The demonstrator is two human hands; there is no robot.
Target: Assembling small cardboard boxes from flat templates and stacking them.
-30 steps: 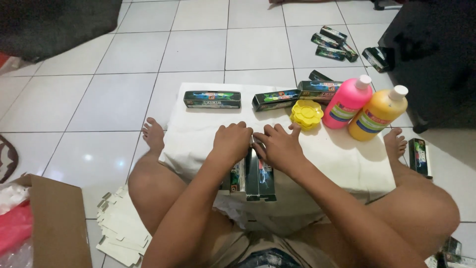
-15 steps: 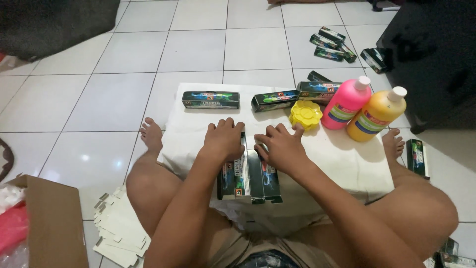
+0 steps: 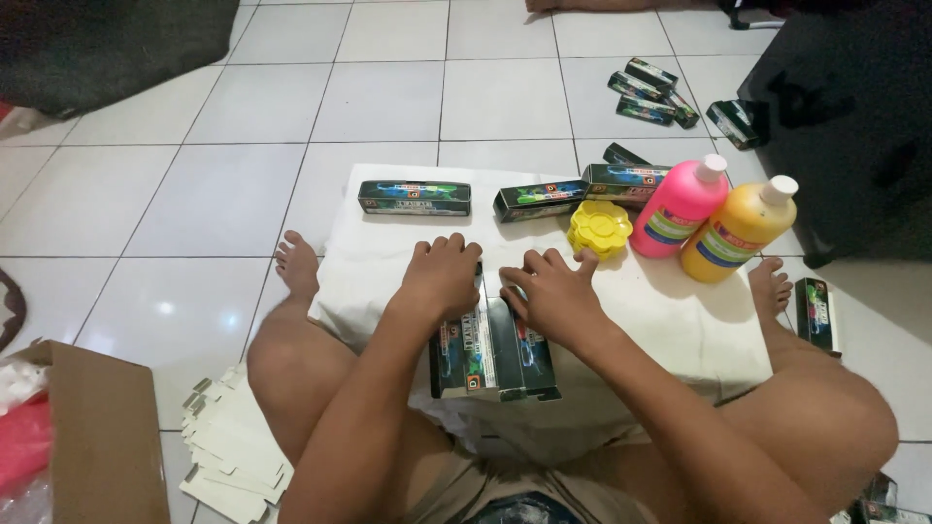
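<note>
Both my hands rest on a row of long dark printed boxes [image 3: 490,354] lying side by side on a white cloth [image 3: 379,262] over my crossed legs. My left hand [image 3: 444,275] lies palm down on the left boxes, fingers curled at their far ends. On the right boxes sits my right hand [image 3: 550,291], fingers spread. Further out on the cloth lie a single dark box [image 3: 415,197] and two more dark boxes [image 3: 540,200], [image 3: 626,180], a yellow flower-shaped palette [image 3: 599,228], a pink paint bottle [image 3: 679,207] and an orange paint bottle [image 3: 737,229].
Several more dark boxes [image 3: 652,90] lie on the tiled floor at the back right, another [image 3: 814,312] by my right foot. A brown cardboard box [image 3: 102,442] and a stack of flat white cartons [image 3: 233,446] sit at my left. A black cabinet [image 3: 854,116] stands at the right.
Both hands have slid the row of boxes a little toward me across the cloth; more of the boxes now shows below my palms.
</note>
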